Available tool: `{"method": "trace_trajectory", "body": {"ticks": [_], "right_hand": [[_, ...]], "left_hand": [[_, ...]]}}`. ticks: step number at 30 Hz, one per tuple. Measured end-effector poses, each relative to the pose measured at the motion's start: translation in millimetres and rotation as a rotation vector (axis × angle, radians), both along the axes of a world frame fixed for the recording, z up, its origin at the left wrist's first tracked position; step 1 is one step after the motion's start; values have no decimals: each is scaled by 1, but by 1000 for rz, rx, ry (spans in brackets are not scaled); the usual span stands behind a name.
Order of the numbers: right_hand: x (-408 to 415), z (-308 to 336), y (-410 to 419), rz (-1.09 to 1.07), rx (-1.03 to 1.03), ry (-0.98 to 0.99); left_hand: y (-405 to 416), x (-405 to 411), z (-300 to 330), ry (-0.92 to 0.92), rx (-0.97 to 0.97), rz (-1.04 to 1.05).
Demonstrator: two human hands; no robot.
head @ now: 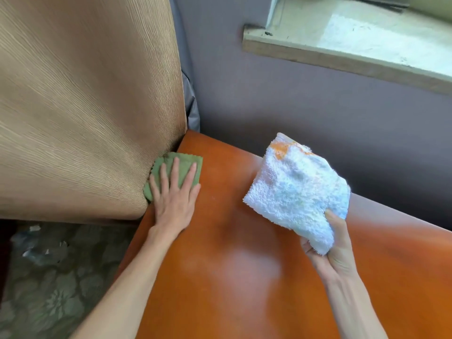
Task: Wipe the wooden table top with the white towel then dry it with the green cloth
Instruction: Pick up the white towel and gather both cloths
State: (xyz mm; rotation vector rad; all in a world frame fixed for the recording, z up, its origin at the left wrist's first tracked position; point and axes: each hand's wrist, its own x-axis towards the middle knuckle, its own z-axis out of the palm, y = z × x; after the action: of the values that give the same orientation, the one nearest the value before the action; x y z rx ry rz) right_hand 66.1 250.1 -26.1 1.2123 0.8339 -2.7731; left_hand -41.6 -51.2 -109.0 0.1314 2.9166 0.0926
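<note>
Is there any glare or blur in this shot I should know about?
Head view: a pale window reflection washes out the middle of the wooden table top; the white towel and green cloth are sharp; the curtain bows from wide-angle distortion.

To your left hangs a tan ribbed fabric curtain (83,101), its edge at the table's far corner. Ahead you face a grey-purple painted wall (293,104) with 1 pale stone window sill (367,45). Below left lies dark floral-patterned flooring (53,289).
</note>
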Motion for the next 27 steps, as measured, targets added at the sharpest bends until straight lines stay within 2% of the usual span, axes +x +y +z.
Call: {"method": "trace_trajectory", "body": {"ticks": [2,5,8,11,14,16,19,21,24,27], "right_hand": [[1,6,-6,7,-15,16],[2,7,-10,13,-30,20],[4,5,-12,19,-20,23],[3,2,-17,-7,-33,-4],[1,-1,-23,-25,-56,-23],[-3,0,-27,-13,-53,-48],[-8,-2,-30,8,-63,-55],[-12,-4,-30,25,-61,-73],[-17,-8,-30,51,-59,-74],[-26,-10,-29,83,-34,-36]], "left_hand": [[18,40,-2,30,29,-26],[57,102,-5,-25,49,-239],[85,92,-6,-38,77,-426],[77,32,-2,-62,34,-339],[52,-23,2,-29,16,-141],[35,-26,5,-44,44,-56],[31,18,7,-14,43,-6],[50,70,7,-26,31,-47],[92,125,7,-132,117,-249],[125,90,1,-94,145,-388]]}}
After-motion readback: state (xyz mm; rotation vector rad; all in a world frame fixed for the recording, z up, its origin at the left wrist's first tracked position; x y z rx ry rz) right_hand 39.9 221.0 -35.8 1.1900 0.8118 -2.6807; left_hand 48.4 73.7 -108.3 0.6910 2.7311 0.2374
